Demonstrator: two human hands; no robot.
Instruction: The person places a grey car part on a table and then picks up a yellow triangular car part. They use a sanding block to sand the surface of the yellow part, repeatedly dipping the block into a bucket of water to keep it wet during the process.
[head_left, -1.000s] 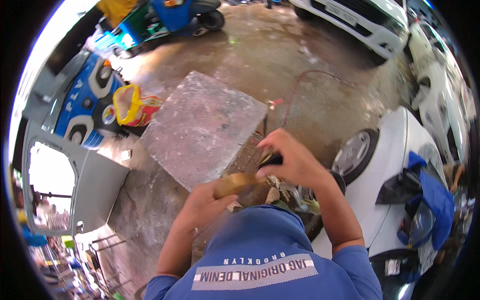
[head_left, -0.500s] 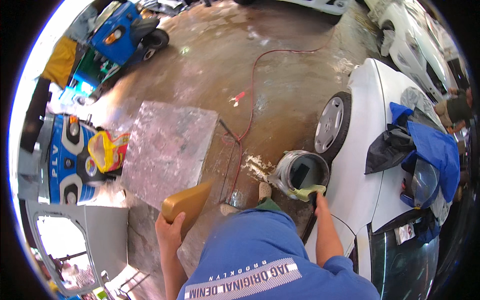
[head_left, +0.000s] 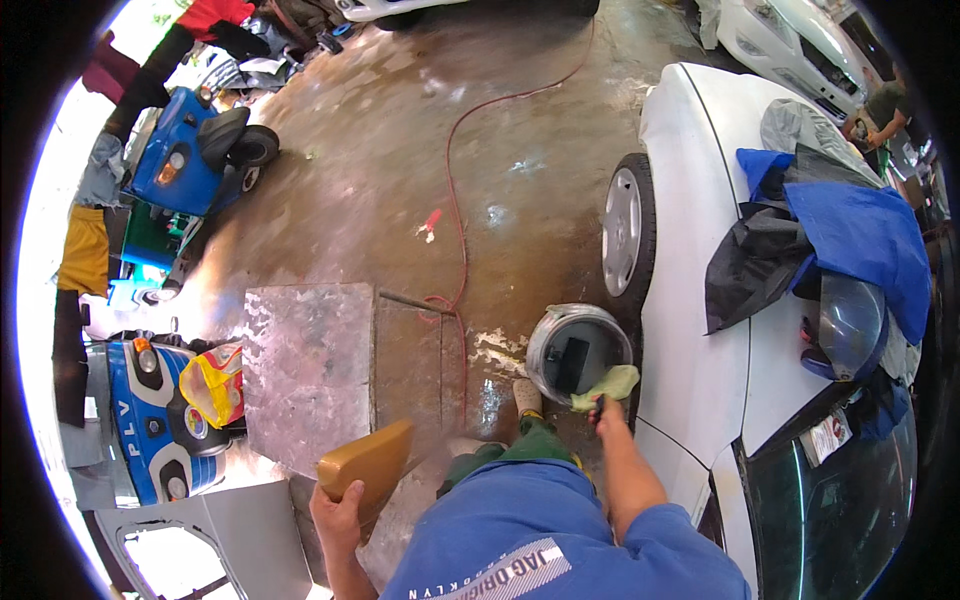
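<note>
Left hand (head_left: 340,510): you grip a yellow-brown block (head_left: 368,455), tilted, near a corner of the mottled table (head_left: 310,370). Right hand (head_left: 608,422): you're closed round a small black thing (head_left: 598,407), kind unclear, beside a pale green cloth (head_left: 614,383) at the near rim of the bucket (head_left: 541,352), near the white car (head_left: 690,300).

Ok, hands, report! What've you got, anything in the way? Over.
Left hand gripping brown block. Right hand holding something black, pale-green piece at bucket. White car close beside bucket.
</note>
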